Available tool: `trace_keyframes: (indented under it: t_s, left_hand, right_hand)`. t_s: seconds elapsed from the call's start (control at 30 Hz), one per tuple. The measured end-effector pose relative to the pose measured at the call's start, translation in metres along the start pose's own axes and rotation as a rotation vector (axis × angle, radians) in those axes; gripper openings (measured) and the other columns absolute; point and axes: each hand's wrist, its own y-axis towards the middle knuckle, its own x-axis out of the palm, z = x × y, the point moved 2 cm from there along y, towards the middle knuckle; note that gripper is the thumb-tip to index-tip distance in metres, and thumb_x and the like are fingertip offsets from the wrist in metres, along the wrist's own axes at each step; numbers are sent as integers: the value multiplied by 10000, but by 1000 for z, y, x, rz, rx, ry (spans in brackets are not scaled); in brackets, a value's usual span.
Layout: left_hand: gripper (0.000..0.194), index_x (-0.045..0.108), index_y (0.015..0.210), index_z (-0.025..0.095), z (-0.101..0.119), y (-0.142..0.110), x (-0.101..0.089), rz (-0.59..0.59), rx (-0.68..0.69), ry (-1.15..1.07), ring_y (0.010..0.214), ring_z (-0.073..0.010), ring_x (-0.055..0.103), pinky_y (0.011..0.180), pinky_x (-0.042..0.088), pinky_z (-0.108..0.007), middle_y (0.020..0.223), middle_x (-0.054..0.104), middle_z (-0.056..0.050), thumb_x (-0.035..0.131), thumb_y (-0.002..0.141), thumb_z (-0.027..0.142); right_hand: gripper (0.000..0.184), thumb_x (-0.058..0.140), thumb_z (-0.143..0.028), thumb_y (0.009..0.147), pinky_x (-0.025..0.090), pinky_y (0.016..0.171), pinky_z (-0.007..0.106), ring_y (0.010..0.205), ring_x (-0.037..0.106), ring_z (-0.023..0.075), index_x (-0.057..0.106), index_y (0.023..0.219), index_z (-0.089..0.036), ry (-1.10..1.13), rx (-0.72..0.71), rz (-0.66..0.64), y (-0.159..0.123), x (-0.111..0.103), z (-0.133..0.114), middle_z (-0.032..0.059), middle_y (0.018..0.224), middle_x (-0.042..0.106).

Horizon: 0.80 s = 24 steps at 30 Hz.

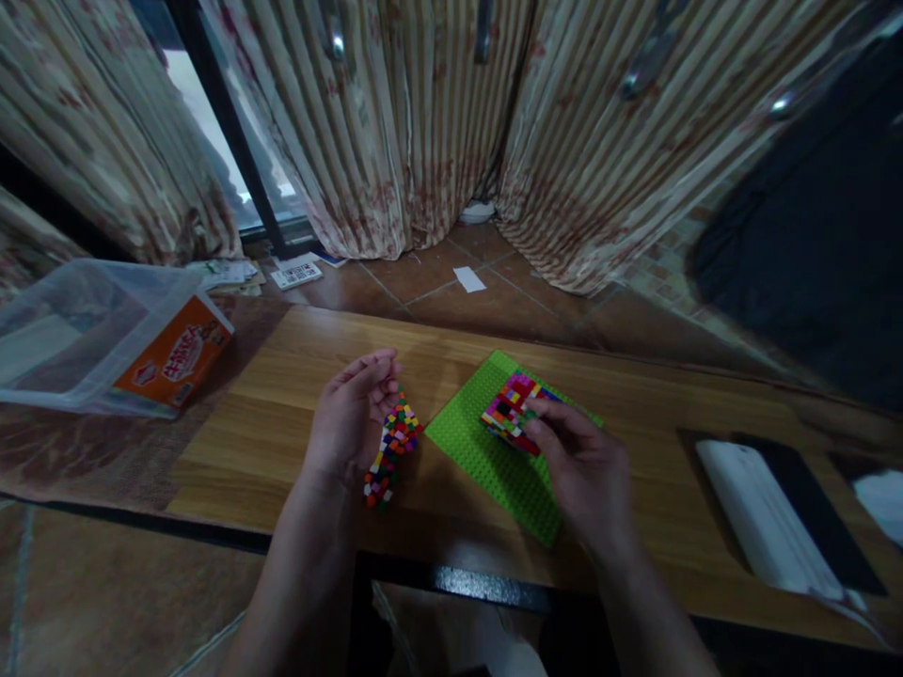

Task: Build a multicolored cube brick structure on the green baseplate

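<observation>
A green studded baseplate (466, 423) lies at an angle on the wooden table. On it stands a low block of many-coloured toy bricks (509, 402), several layers high. My right hand (585, 461) is over this block, thumb and forefinger closed on a small green brick (529, 416) at its top. Left of the baseplate lies a pile of small loose bricks (396, 442) in mixed colours. My left hand (353, 404) hovers beside the pile with its fingers curled and the thumb near the fingertips. Whatever is between them, if anything, is too small to make out.
A clear plastic bin (91, 329) with an orange label stands at the left. On the table's right side lie a white device (768, 517) with a cable and a dark flat panel (818, 508). Striped curtains (367, 132) hang beyond the table (282, 376).
</observation>
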Motion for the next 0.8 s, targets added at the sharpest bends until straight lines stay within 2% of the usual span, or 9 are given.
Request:
trace_keyframes:
  t_s: [0.13, 0.4, 0.6, 0.8]
  left_hand:
    - [219, 703, 888, 114, 0, 0, 0, 8, -3, -4, 596, -64, 584, 559, 480, -141, 760, 680, -24, 737, 673, 139]
    - [229, 705, 891, 119, 0, 0, -1, -2, 16, -3, 605, -72, 583, 553, 482, -150, 774, 677, -22, 744, 669, 158]
    - [232, 702, 891, 111, 1, 0, 0, -1, 15, 0, 607, -66, 574, 560, 479, -146, 762, 662, -14, 748, 671, 167]
    - [229, 704, 891, 115, 0, 1, -1, -4, 25, 11, 617, -67, 575, 569, 476, -155, 768, 666, -15, 753, 674, 171]
  right_hand:
    - [184, 700, -349, 811, 557, 835, 379, 874, 695, 188, 735, 954, -239, -76, -30, 17, 3, -7, 3, 27, 972, 749]
    - [179, 629, -334, 857, 547, 749, 350, 837, 680, 202, 755, 890, -212, -386, -217, 81, 17, -35, 1, 52, 916, 733]
    - [195, 576, -292, 878, 533, 732, 338, 818, 671, 193, 745, 910, -199, -534, -302, -31, 17, -28, 5, 65, 952, 728]
    - [190, 581, -316, 867, 517, 740, 357, 780, 655, 202, 729, 874, -196, -615, -312, -27, 18, -22, 10, 66, 913, 725]
